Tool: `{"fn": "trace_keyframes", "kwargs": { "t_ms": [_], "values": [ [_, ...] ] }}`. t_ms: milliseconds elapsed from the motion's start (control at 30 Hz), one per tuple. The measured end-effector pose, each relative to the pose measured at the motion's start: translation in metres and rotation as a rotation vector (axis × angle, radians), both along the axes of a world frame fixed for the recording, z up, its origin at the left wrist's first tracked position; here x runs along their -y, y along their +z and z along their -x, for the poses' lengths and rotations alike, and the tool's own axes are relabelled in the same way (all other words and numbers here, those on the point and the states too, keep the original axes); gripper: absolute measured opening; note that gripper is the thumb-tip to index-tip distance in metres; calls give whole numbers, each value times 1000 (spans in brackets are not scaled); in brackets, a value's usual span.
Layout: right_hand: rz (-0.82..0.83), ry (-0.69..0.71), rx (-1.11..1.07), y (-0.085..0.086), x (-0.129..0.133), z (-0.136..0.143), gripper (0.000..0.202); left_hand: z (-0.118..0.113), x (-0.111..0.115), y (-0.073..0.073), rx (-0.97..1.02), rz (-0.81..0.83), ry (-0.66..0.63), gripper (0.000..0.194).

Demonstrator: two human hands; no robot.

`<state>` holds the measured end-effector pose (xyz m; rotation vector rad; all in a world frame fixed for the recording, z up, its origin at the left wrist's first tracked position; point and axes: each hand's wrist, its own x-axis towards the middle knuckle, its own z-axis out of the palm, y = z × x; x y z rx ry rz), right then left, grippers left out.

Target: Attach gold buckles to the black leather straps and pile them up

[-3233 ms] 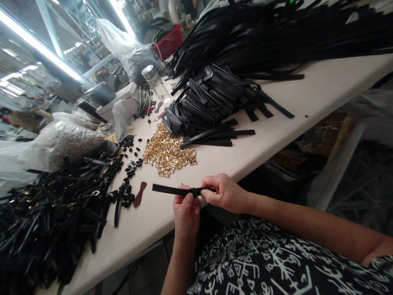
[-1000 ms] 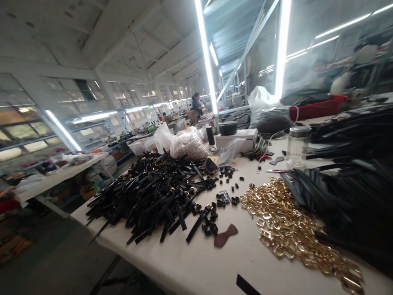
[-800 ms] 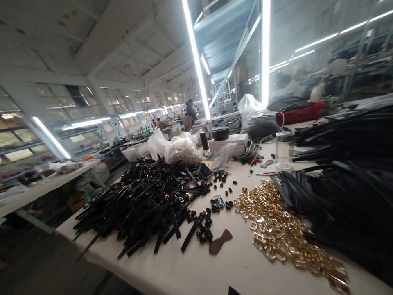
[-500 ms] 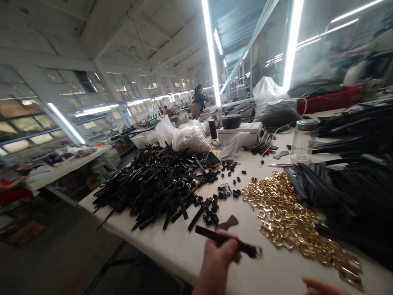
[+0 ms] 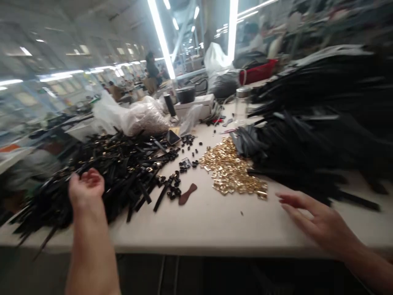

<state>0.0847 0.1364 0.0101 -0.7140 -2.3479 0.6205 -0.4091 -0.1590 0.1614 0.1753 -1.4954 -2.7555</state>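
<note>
My left hand (image 5: 87, 185) is over the pile of black straps (image 5: 123, 164) fitted with gold buckles, on the left of the table. Its fingers are loosely curled, the thumb stands apart from them, and no strap shows in it. On the right, my right hand (image 5: 310, 213) is open above the tabletop, thumb and fingers apart. It is nearest to the heap of gold buckles (image 5: 229, 168) and the bundle of loose black straps (image 5: 291, 151). Between the piles lie small black loops (image 5: 175, 186) and a brown, waisted flat piece (image 5: 187, 194).
A glass jar (image 5: 241, 107), a white box (image 5: 196, 105) and a dark phone-like slab (image 5: 172, 137) stand or lie farther back. Bulging plastic bags (image 5: 144, 116) sit behind the left pile. The table's front edge (image 5: 208, 249) runs across below. A person (image 5: 152, 70) is in the distance.
My left hand has moved left from the table's middle to the strap pile; the buckled strap it held no longer shows in it. My right hand has come further into view. The camera has turned right.
</note>
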Motion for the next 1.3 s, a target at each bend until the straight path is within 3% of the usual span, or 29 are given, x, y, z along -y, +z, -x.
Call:
{"fn": "trace_keyframes", "kwargs": {
  "t_ms": [100,233,333,467,567,700,933,1067,1133,1233,1300],
  "values": [
    [-114,-67,60,15,-4,-4,25,-46,-11,-36,-9,37,-69,40],
    [-228,-122,114,15,-19,-23,25,-129,-26,-94,-22,261,-280,17],
    [-291,-194,124,16,-31,-31,25,-184,-41,-124,84,307,-457,38],
    [-368,-263,229,19,-52,-24,21,-241,-63,-146,131,371,-617,55],
    [-417,-270,367,20,-70,-13,18,-275,-73,-155,76,410,-704,50],
    [-408,-256,384,19,-85,-3,9,-304,-79,-161,10,457,-817,44],
    [-350,-272,293,21,-89,-6,8,-316,-81,-165,-64,507,-888,38],
    [-320,-301,214,32,-67,-14,2,-330,-89,-157,-58,467,-862,36],
    [-189,-251,145,39,-43,-20,1,-339,-95,-151,-33,425,-887,39],
    [317,55,30,46,3,-29,4,-350,-103,-142,-15,346,-951,45],
    [543,208,18,48,28,-34,9,-355,-107,-138,7,309,-999,47]
  ]
}}
